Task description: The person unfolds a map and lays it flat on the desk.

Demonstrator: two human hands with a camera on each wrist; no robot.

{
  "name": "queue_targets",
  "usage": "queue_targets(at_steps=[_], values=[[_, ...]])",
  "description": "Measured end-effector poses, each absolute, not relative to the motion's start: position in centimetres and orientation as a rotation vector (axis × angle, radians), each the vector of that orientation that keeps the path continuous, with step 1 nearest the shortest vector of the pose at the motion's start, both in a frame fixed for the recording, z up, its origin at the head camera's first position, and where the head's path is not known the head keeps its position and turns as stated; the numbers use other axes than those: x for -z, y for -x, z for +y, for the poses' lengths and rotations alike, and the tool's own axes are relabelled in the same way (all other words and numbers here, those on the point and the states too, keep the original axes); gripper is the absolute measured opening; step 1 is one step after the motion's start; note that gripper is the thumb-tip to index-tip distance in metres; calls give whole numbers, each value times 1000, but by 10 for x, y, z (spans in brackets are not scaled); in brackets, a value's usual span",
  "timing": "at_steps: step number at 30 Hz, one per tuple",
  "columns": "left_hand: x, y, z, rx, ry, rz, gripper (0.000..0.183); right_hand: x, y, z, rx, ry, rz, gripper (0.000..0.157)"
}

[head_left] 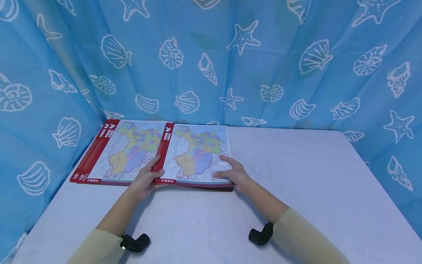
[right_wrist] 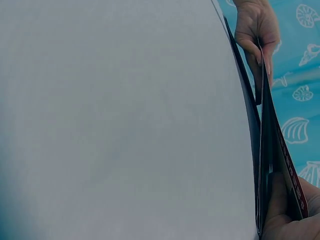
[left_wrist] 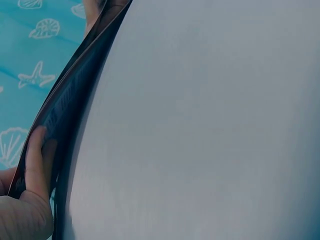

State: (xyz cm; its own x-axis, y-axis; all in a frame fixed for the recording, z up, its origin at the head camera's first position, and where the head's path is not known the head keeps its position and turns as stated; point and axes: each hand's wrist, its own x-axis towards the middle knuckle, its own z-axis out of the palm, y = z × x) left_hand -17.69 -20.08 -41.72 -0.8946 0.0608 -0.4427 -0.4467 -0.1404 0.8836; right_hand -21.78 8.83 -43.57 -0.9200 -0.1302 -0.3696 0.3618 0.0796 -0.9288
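Two flat map sheets lie side by side, each with a red strip along its left side. My left hand [head_left: 143,180] grips the near left corner of the right map sheet [head_left: 197,146], thumb on top and fingers underneath. At that sheet's near right side, my right hand [head_left: 240,176] holds the edge with its thumb over the top. In the left wrist view the fingers [left_wrist: 36,165] reach beneath the raised sheet. A gap shows in the right wrist view between the held sheet and a darker layer below. The left map sheet [head_left: 128,150] rests on the table, partly overlapped.
A white-covered table [head_left: 290,176] extends to the right and toward me. Blue curtains [head_left: 211,55] with shell and starfish prints hang behind and at both sides. Black curved devices [head_left: 135,243] sit at both sleeve cuffs.
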Motion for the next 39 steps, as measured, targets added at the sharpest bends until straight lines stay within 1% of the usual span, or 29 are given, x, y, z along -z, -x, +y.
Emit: queue_targets(at_steps=[23,28,39], values=[[432,182,-166,-2200,433,1659,65,434,220,127,1837,-288,2064,75],[434,183,-164,-2188,419,1672,61,433,218,131,1834,-271,2079,75],[436,177,-168,-2163,345,1710,63,441,218,132,1859,-190,2105,75]])
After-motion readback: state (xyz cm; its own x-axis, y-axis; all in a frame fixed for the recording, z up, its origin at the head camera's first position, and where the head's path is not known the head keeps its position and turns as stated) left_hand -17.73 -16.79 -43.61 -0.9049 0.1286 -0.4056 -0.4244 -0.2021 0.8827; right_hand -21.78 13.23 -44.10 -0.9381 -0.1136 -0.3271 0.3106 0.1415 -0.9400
